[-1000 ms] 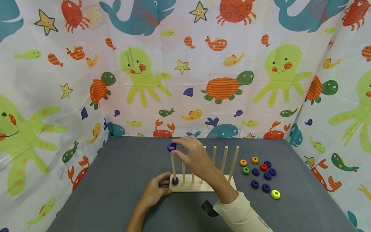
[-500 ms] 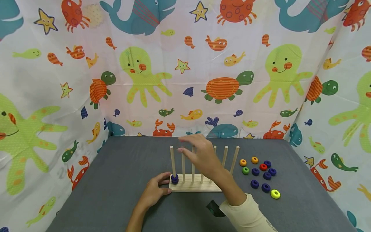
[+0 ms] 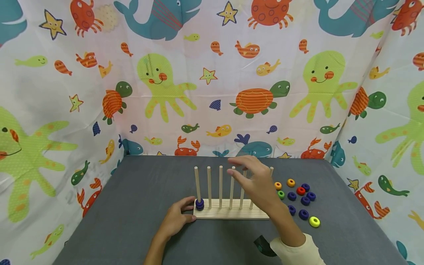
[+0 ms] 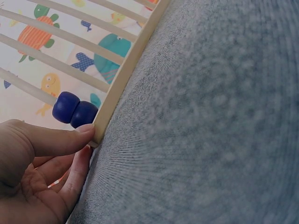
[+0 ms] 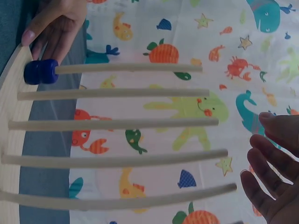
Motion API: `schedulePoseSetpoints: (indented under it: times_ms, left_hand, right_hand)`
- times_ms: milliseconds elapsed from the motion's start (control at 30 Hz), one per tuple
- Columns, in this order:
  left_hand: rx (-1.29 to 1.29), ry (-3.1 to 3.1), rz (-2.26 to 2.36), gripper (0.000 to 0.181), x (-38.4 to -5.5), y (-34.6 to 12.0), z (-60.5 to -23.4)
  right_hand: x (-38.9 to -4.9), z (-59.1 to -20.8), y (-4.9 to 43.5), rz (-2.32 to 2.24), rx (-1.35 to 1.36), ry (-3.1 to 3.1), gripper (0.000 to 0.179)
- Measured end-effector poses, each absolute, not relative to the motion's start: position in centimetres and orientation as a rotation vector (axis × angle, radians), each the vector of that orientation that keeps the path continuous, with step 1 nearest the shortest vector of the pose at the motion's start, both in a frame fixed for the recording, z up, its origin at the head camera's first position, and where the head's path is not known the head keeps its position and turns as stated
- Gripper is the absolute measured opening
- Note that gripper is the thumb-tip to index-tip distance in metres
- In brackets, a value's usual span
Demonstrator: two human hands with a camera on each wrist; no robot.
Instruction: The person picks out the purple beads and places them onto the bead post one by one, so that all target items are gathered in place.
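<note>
A light wooden peg stand point(image 3: 232, 214) with a row of upright pegs lies across the middle of the table. On its leftmost peg, two dark blue rings point(image 3: 200, 204) are stacked at the bottom; the left wrist view shows the same blue rings point(image 4: 74, 110) lying against each other. My left hand point(image 3: 176, 218) grips the stand's left end, thumb at the front corner and fingers round the end. Above the pegs on the right side is my right hand point(image 3: 257, 183), thumb and fingers apart and nothing between them. In the right wrist view the right hand's fingers point(image 5: 268, 172) are near the peg tips.
Right of the stand lie loose rings: several blue rings point(image 3: 303, 214), two orange ones point(image 3: 291, 183), a red one point(image 3: 300, 191), a green one point(image 3: 281, 195) and a yellow one point(image 3: 314, 222). A dark object point(image 3: 264, 246) shows by the right sleeve. A patterned curtain point(image 3: 212, 110) stands behind the grey table.
My right hand let go of a blue ring over the leftmost peg, and it dropped onto the other blue ring. That hand then moved right. The left hand stayed in place.
</note>
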State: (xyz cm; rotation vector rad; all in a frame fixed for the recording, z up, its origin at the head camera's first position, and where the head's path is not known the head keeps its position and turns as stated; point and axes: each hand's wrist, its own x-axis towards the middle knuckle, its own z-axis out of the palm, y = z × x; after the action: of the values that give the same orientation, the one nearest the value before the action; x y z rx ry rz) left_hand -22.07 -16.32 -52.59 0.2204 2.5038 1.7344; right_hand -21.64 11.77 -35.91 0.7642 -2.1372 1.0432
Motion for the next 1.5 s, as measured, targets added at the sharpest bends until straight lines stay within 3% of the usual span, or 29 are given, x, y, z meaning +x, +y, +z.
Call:
schedulePoseSetpoints:
  times_ms: [1033, 1500]
  left_hand:
    - [0.224, 2.506, 1.734, 0.069, -22.2, -16.3, -52.8]
    - [0.224, 2.507, 1.733, 0.068, -22.1, -16.5, -52.7]
  right_hand:
    - [-19.6, -42.1, 21.7, 1.057, 0.319, -2.232, 0.018]
    - [-20.5, -45.2, 25.4, 1.006, 0.184, -2.357, 0.027]
